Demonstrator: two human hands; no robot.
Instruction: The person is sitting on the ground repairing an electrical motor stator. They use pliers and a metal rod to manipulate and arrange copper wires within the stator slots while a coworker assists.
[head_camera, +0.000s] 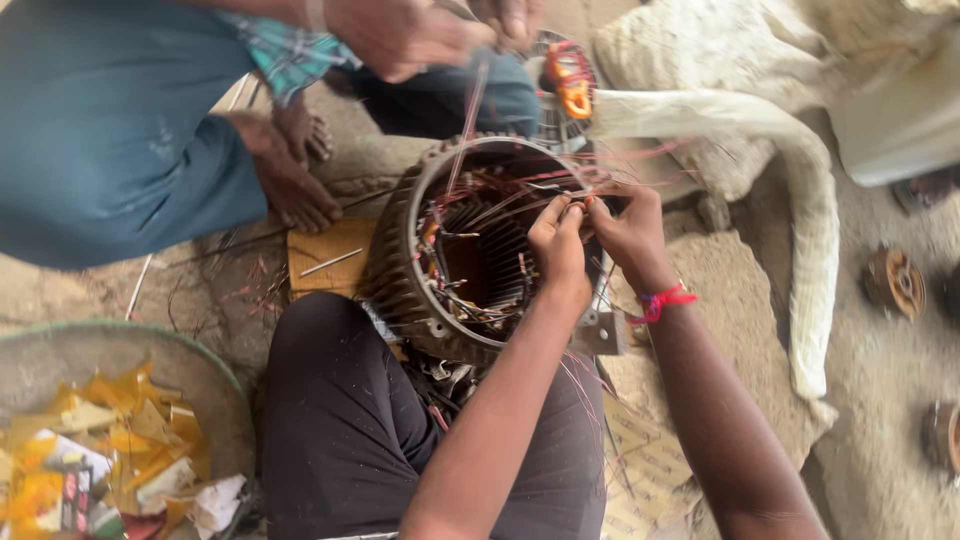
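While both hands pinch thin wires (520, 195) at the stator's (470, 250) upper right rim, left hand (558, 245) and right hand (628, 235) touching, a co-worker's hands (420, 35) pull strands above the stator. Risk: opposing pulls could snap or scrape the wires.

Both forearms run out past the near edge. The fingers (572, 212) of the two hands bunch together over thin wires (520, 195), too fine to tell which they pinch. The co-worker's hands (400, 35) are cut off by the far edge, motion-blurred.
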